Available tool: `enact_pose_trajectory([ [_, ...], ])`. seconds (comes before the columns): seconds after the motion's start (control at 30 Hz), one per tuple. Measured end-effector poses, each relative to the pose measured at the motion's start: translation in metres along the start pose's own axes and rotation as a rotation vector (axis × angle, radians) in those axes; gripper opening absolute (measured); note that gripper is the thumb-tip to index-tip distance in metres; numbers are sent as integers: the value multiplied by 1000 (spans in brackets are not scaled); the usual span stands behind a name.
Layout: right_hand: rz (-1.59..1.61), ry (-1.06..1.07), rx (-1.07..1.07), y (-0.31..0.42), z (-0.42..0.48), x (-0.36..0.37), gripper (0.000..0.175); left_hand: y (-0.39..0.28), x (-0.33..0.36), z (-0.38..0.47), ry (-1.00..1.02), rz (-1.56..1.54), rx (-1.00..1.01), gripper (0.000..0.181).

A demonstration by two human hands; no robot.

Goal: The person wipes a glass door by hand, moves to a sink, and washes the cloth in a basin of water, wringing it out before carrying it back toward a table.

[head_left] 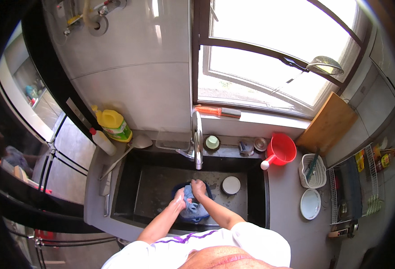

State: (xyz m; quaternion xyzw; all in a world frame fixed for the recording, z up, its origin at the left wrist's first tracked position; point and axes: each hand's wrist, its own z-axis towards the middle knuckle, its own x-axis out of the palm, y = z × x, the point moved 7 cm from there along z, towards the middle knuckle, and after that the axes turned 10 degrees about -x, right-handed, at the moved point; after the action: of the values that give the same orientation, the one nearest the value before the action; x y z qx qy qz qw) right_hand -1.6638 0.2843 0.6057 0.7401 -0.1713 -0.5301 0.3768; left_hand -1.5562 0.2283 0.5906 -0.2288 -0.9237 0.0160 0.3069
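Both hands are over a dark blue basin point(195, 219) standing in the black sink point(153, 169). A wet blue cloth point(191, 205) is bunched between them, its lower part lying in sudsy water. My left hand point(180, 199) grips the cloth from the left, with white foam on the wrist. My right hand point(198, 188) is closed on its upper end, close under the spout of the chrome faucet point(198, 148). To the right of the basin, a round white dish point(231, 185) rests on the sink floor. Whether water runs from the spout cannot be told.
A red dipper point(282, 149), a white plastic basket point(313, 170) and a white bowl point(310, 204) stand on the right counter. Left of the sink are a yellow jug point(115, 124), a white bottle point(103, 143), a ladle point(141, 141) and a cleaver point(106, 188). A wooden cutting board point(328, 124) leans near the window.
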Motion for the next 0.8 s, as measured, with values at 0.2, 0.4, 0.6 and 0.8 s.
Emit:
enact_pose_trajectory([
  [0.2, 366, 18, -85, 37, -50, -2, 33, -41, -32, 9, -140, -239, 97, 29],
  [0.4, 29, -4, -380, 87, -64, -16, 33, -31, -51, 8, -415, -96, 415, 13],
  [0.6, 108, -42, -291, 83, -52, -15, 36, -33, -37, 2, -260, -183, 436, 10],
  [0.8, 155, -35, -293, 51, -42, -3, 37, -34, -52, -8, -542, 133, 435, 22],
])
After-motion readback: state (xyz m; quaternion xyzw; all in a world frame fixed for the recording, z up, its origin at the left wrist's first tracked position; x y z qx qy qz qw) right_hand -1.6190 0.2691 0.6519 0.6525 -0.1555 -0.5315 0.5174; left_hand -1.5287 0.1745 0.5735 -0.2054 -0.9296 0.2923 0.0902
